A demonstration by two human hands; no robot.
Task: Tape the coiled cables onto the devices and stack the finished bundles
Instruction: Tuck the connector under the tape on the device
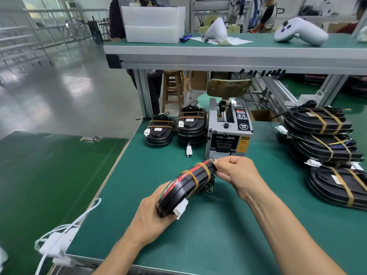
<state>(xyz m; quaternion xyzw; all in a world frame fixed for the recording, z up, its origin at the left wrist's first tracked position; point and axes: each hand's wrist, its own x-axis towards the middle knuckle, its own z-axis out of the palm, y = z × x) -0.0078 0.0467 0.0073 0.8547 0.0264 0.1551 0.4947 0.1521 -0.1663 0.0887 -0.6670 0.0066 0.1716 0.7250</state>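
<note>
A black oval device [183,188] with a red stripe, a coiled cable, a white connector and two tan tape bands is held tilted on edge above the green mat [208,235]. My left hand [153,217] grips its near end from below. My right hand [236,173] pinches its far end, just in front of the grey tape dispenser [228,130]. Finished taped bundles stand in two short stacks [176,128] left of the dispenser. More taped bundles lie stacked at the right [325,143].
A raised shelf [218,50] above the bench carries white boxes, papers and a white controller [299,31]. White cables and a power adapter [57,243] hang at the bench's left edge. A person stands behind the shelf; stools sit beyond the bench.
</note>
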